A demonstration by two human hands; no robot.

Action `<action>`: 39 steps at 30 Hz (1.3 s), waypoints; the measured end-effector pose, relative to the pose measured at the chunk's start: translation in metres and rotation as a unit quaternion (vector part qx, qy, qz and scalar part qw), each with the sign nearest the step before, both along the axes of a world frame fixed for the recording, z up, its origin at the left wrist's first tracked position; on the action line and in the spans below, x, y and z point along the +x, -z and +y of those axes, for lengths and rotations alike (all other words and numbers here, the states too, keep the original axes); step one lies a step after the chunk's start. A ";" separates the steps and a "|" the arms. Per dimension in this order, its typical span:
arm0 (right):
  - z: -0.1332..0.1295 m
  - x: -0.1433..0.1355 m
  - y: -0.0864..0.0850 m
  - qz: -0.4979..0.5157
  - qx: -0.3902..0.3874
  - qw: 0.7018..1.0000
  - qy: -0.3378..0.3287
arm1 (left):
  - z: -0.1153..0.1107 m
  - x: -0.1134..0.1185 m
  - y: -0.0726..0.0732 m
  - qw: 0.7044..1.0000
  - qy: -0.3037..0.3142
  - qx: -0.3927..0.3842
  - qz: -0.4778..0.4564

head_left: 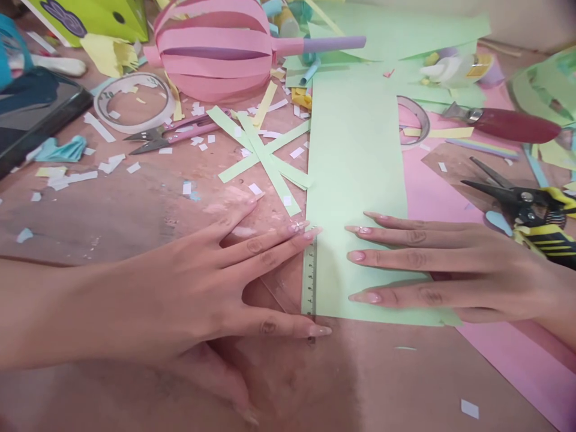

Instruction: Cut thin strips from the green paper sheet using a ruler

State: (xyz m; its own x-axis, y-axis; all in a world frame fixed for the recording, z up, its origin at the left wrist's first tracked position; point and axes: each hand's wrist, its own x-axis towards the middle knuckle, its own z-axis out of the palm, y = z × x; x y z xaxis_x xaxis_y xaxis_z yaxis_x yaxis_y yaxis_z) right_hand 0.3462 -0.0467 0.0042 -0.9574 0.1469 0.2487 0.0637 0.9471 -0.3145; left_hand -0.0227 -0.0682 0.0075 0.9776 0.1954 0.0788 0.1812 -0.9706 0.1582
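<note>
A sheet of light green paper [355,150] lies lengthwise on the table before me. My left hand [211,282] is spread, its fingertips on a clear ruler [309,279] along the paper's left edge. Part of the ruler is hidden under that hand. My right hand [450,264] lies flat with fingers stretched out on the paper's lower right part. Several narrow green paper strips [265,156] lie crossed over one another beyond my left fingertips.
A pink paper lantern [216,51] stands at the back. Thread snips [157,137] and a tape roll [135,123] lie left; yellow-black pliers-like cutters [526,201], a red-handled knife [513,123] and a glue bottle [463,71] lie right. Pink paper [438,186] extends beneath the green sheet.
</note>
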 end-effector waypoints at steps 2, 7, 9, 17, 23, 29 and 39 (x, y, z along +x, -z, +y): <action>0.000 0.001 0.000 -0.003 0.001 1.000 0.001 | 0.000 0.001 0.000 1.000 -0.007 -0.009 -0.009; 0.001 0.001 -0.002 0.004 0.004 1.000 0.002 | 0.002 0.001 0.001 0.999 -0.006 -0.030 -0.024; 0.002 0.000 -0.003 0.003 0.001 1.000 -0.002 | 0.002 -0.001 0.002 0.999 -0.006 -0.045 -0.022; 0.002 0.001 -0.005 -0.016 -0.006 1.000 -0.003 | -0.001 -0.004 0.001 0.999 -0.012 -0.051 -0.001; -0.001 0.006 0.002 -0.011 -0.010 1.000 0.003 | -0.002 -0.004 0.001 0.997 -0.020 -0.069 -0.003; 0.001 0.004 0.002 -0.014 -0.011 1.000 0.003 | -0.002 -0.004 0.002 0.998 -0.012 -0.056 -0.002; 0.002 -0.002 -0.005 -0.002 -0.007 1.000 -0.002 | -0.002 -0.004 0.003 0.998 -0.014 -0.060 0.006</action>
State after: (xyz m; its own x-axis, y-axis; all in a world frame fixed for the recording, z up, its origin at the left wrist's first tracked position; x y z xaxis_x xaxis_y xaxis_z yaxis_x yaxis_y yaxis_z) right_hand 0.3445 -0.0449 0.0093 -0.9590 0.1467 0.2423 0.0617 0.9430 -0.3270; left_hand -0.0269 -0.0704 0.0044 0.9725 0.2291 0.0422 0.2096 -0.9395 0.2709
